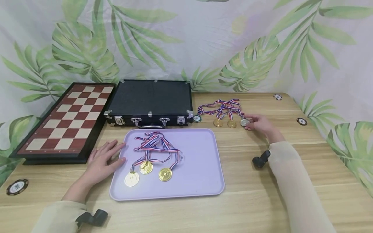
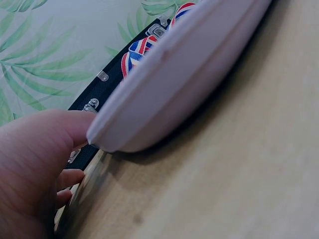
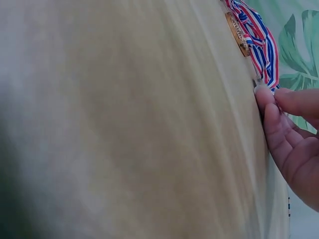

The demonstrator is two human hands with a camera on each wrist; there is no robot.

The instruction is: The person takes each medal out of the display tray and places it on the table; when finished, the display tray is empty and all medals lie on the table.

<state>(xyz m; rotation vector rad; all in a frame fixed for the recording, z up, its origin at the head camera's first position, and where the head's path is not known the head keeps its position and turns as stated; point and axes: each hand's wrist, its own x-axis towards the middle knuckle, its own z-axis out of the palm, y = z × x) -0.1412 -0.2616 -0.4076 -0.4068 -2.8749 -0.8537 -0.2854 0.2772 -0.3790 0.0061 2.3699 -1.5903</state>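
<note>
Ribbons (image 1: 224, 105) lay tangled at far right, where the right hand (image 1: 260, 124) pinched a silver medal (image 1: 244, 122) between thumb and fingers, so a lift risked snagging the neighbouring gold medals (image 1: 231, 124), while the left hand (image 1: 103, 159), fingers apart, touched the tray (image 1: 201, 161) at its left.

Right hand (image 1: 260, 124) pinches silver medal (image 1: 243, 122); left hand (image 1: 102, 162) touches tray (image 1: 199, 161)
</note>
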